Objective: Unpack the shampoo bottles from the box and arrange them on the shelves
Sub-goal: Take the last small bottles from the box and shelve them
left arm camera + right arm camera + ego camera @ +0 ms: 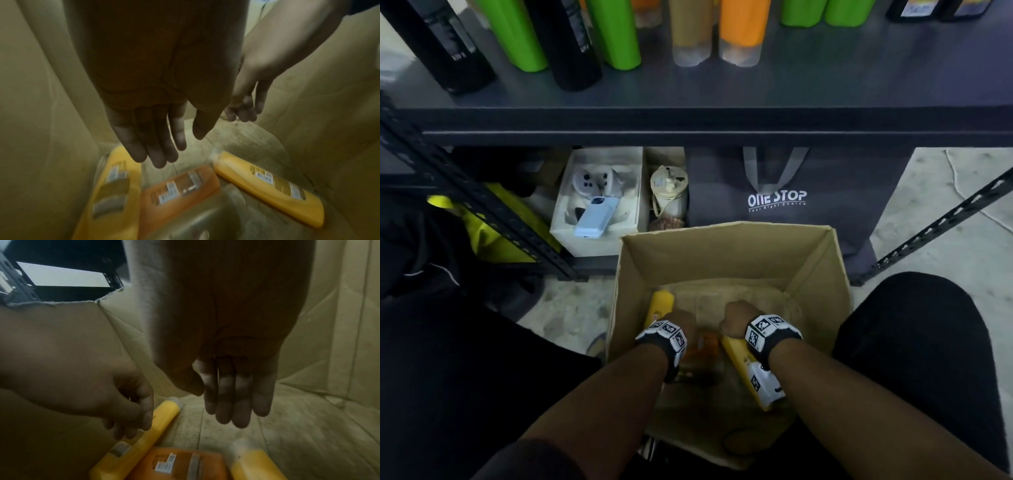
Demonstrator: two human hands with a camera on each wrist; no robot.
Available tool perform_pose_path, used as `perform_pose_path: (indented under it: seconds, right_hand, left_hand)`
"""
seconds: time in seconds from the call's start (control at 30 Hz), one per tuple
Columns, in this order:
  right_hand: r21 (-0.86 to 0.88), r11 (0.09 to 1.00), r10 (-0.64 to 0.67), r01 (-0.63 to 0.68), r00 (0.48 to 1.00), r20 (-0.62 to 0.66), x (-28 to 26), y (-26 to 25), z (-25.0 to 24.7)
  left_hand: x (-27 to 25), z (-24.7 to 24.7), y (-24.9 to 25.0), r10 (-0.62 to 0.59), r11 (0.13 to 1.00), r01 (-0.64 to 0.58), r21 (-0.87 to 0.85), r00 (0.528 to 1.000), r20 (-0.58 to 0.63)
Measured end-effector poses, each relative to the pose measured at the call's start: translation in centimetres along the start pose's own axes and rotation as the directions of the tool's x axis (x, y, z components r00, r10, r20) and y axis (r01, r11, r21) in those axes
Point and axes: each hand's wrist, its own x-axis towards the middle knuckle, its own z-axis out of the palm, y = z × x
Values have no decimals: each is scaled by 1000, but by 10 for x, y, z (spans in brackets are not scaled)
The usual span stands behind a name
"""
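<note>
Head view: a dark grey metal shelf (722, 92) already carries upright plastic bottles, among them a black bottle (441, 44), a bright green bottle (616, 34) and an orange bottle with a clear cap (741, 31), so part of the arranging appears done. Below it, on the floor, stands an open brown cardboard box (729, 253). Both forearms reach down into it; the left hand (681, 317) and right hand (736, 317) are seen from the back only, so finger state cannot be read here. A yellow plastic bottle with a barcode label (753, 370) lies under the right wrist, and a second yellow bottle (662, 303) lies along the left wall.

Left wrist view: the left hand (152, 123) hangs with fingers straight and relaxed, holding nothing, above three bottles lying flat on the box floor: the left yellow one (115, 186), a flat orange labelled bottle (179, 185) between them, and the right yellow one (269, 186). The right hand (248, 97) is likewise empty.

Right wrist view: the right hand (232, 386) has extended fingers, clear of the bottles; the left hand's fingers (144, 410) curl loosely just above the left yellow bottle (144, 426), contact uncertain.

Judgement: at least three bottles remain to be lifted out and shelved.
</note>
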Motion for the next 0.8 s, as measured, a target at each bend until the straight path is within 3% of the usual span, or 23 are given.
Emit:
perform_pose_path:
  seconds: [0.07,0.13,0.43,0.67,0.8]
  right_hand:
    - [-11,1000,9,-9,1000,10,5,1,7]
    - [-42,999,17,-16,1000,26,7,3,12]
    - [-98,989,108,-107,994,5,30,31,42]
    - [-65,987,151,-145,983,105,53,42,64]
    - [-106,977,207,-184,936,283,55,50,81]
  left_hand:
    - [5,7,-1,70,997,-71,29,997,39]
    - [8,11,-3,49,999,-50,13,996,79]
    - [32,13,2,24,988,-21,-154,1000,20]
    - [61,34,-1,54,997,-53,-62,998,19]
    - [69,42,4,91,994,-95,52,993,71]
